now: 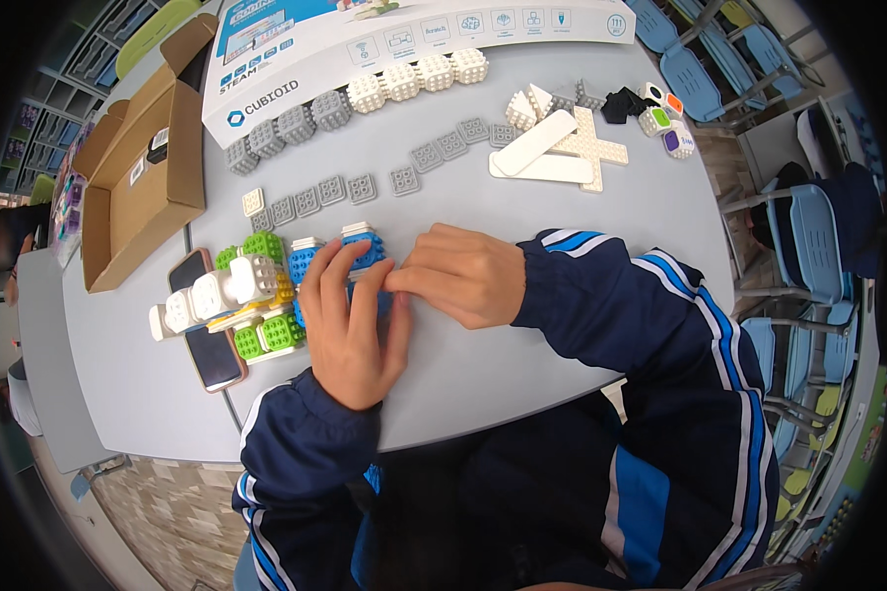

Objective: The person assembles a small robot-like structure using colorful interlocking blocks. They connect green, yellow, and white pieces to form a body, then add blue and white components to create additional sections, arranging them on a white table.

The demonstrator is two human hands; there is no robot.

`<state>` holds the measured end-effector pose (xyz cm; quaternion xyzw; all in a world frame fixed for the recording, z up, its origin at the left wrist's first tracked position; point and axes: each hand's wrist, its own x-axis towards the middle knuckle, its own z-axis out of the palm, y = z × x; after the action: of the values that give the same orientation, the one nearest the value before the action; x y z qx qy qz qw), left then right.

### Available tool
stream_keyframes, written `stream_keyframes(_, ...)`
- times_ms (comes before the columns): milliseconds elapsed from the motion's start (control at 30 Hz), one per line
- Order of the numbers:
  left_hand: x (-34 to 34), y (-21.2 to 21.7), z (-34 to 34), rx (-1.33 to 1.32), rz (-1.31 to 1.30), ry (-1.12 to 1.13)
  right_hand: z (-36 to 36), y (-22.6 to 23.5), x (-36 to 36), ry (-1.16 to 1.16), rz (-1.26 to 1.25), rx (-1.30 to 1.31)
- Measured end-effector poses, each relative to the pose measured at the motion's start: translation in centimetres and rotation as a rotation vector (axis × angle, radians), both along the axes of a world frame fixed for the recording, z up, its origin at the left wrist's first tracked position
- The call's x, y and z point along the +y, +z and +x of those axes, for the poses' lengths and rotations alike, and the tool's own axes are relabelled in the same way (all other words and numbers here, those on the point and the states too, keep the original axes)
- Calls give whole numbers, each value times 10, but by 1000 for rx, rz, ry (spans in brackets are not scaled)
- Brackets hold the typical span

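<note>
My left hand [350,330] lies over a blue studded cube [365,248], fingers curled around it on the grey table [483,364]. My right hand [460,274] meets it from the right, fingertips pinching at the same blue cube. Just left of my hands sits a built model [241,300] of white, green, yellow and blue studded cubes. Part of the blue block is hidden under my fingers.
A phone [207,340] lies under the model. Grey flat connector tiles [365,185], grey cubes [286,123] and white cubes [414,77] run in rows further back. White long plates [552,153] lie at the right, an open cardboard box [138,187] at the left, a printed kit box [384,39] behind, blue chairs [808,256] to the right.
</note>
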<state>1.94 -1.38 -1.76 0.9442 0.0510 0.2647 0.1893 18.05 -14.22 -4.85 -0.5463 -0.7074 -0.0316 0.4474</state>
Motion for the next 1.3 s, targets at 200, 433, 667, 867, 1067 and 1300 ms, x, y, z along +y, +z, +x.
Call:
stream_keyframes(200, 0, 1, -2, -94, -8, -50, -1, 0, -1, -6, -17, 15)
stream_keyframes(433, 2, -12, 1, -235, -109, -323, 0, 0, -2, 93, 121, -28)
stream_keyframes(667, -3, -14, 1, -280, -68, -352, -2, 3, -3, 106, 174, -90)
stream_keyframes(867, -4, -11, 1, -272, -47, -349, -2, 4, -5, 122, 148, -81)
stream_keyframes(1067, -3, -11, 0, -240, -115, -362, -2, -1, -3, 105, 196, -95)
stream_keyframes(1300, -2, -11, 2, -233, -123, -381, -1, 3, -5, 146, 138, -51)
